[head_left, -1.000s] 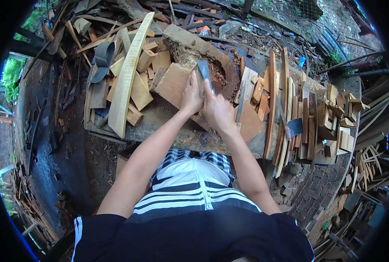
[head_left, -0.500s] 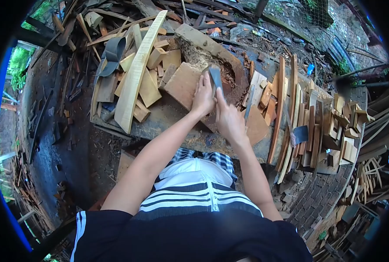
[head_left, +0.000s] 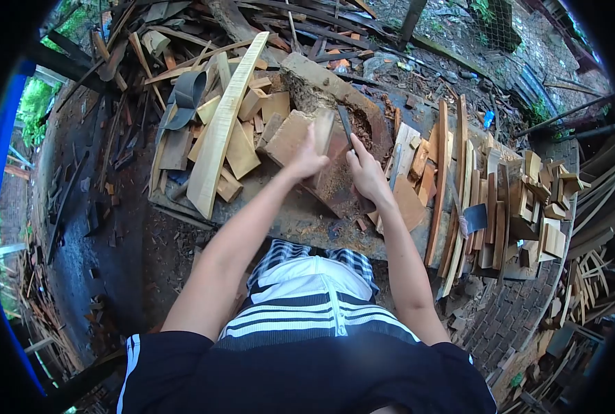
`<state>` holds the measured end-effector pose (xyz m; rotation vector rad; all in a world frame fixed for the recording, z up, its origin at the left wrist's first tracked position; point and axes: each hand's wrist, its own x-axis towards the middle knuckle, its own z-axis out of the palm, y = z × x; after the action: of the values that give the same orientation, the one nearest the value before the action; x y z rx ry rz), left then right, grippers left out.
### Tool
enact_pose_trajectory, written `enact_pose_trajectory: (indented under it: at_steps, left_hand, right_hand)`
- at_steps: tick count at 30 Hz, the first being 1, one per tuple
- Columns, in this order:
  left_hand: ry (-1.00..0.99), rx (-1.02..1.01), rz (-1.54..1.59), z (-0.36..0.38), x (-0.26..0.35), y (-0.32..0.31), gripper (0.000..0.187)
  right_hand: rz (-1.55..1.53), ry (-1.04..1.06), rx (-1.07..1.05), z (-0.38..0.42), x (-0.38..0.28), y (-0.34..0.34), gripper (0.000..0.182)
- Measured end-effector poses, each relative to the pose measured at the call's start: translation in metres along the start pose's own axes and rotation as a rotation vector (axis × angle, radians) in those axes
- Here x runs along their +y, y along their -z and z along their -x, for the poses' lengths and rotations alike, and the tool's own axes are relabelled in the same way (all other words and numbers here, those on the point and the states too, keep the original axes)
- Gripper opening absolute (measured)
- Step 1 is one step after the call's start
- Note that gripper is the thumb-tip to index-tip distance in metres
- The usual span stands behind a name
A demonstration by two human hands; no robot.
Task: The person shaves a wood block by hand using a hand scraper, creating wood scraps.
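My left hand (head_left: pixel 309 159) grips a small pale wooden block (head_left: pixel 324 127), blurred by motion, above a brown wooden chopping block (head_left: pixel 290 143). In my right hand (head_left: pixel 366 171) is a chopping knife (head_left: pixel 344 123), its dark blade seen nearly edge-on and pointing away from me. The blade stands just right of the wooden block, with a gap between them. My fingers hide the knife's handle. Shavings and wood dust lie around a hollowed, worn timber (head_left: pixel 331 76) behind both hands.
A long pale curved board (head_left: pixel 226 127) leans over wood offcuts on the left. Several long wooden strips (head_left: pixel 440 183) and stacked cut pieces (head_left: pixel 545 186) line the right of the workbench (head_left: pixel 266 210). A grey curled sheet (head_left: pixel 185 100) sits at the back left.
My hands have moved apart. The knife has swung away from the wooden block and turned from showing its broad face to nearly edge-on. The block shows more fully in my left hand.
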<state>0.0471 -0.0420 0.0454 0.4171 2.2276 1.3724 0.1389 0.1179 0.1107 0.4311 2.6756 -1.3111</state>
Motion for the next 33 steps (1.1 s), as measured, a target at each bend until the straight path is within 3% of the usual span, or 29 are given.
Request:
enact_pose_trajectory:
  at_steps: [2, 4, 6, 9, 10, 12, 13, 14, 16, 17, 18, 21, 24, 28, 33]
  left_hand:
    - [-0.011, -0.24, 0.132, 0.008, 0.008, 0.042, 0.106]
    - [-0.028, -0.434, 0.004, 0.003, 0.005, 0.071, 0.109]
    - [-0.066, -0.454, -0.061, -0.005, -0.003, 0.088, 0.103]
    - [0.008, -0.474, -0.105, -0.02, -0.011, 0.106, 0.08]
    - [0.007, -0.488, -0.105, -0.028, -0.014, 0.106, 0.08]
    - [-0.009, -0.383, -0.522, -0.04, -0.015, 0.104, 0.071]
    - [-0.015, -0.397, -0.526, -0.041, -0.013, 0.096, 0.071]
    - [0.012, -0.318, -0.635, -0.041, -0.012, 0.084, 0.077]
    - [0.066, -0.151, -0.848, -0.031, -0.006, 0.058, 0.089]
    - [0.034, -0.199, -0.822, -0.026, -0.002, 0.05, 0.108]
    - [0.028, -0.212, -0.826, -0.021, 0.002, 0.042, 0.108]
    - [-0.171, -0.169, -1.032, -0.01, 0.002, 0.028, 0.131]
    - [-0.174, -0.121, -1.006, -0.015, -0.009, 0.019, 0.131]
    - [-0.255, -0.064, -0.902, -0.027, -0.018, 0.012, 0.128]
    - [-0.33, -0.142, -0.917, -0.042, -0.011, -0.002, 0.127]
  right_hand:
    - [-0.233, -0.209, -0.064, 0.027, -0.017, 0.009, 0.055]
    - [-0.273, -0.188, 0.008, 0.036, 0.005, -0.003, 0.055]
    - [-0.422, -0.222, -0.077, 0.043, 0.017, -0.006, 0.055]
    - [-0.486, -0.203, -0.022, 0.05, 0.028, -0.014, 0.047]
    - [-0.526, -0.181, 0.003, 0.052, 0.031, -0.016, 0.043]
    - [-0.502, -0.179, 0.028, 0.052, 0.043, -0.022, 0.043]
    - [-0.475, -0.166, 0.044, 0.052, 0.048, -0.024, 0.042]
    - [-0.48, -0.174, 0.056, 0.053, 0.054, -0.025, 0.042]
    - [-0.17, -0.126, 0.086, 0.057, 0.052, -0.024, 0.048]
    - [-0.277, -0.248, 0.023, 0.061, 0.047, -0.021, 0.049]
    - [-0.283, -0.258, 0.03, 0.063, 0.046, -0.021, 0.049]
    - [-0.293, -0.241, 0.002, 0.069, 0.048, -0.021, 0.054]
    - [-0.185, -0.273, -0.034, 0.071, 0.052, -0.023, 0.052]
    - [-0.295, -0.278, 0.032, 0.072, 0.064, -0.035, 0.05]
    - [-0.374, -0.275, 0.107, 0.076, 0.074, -0.039, 0.048]
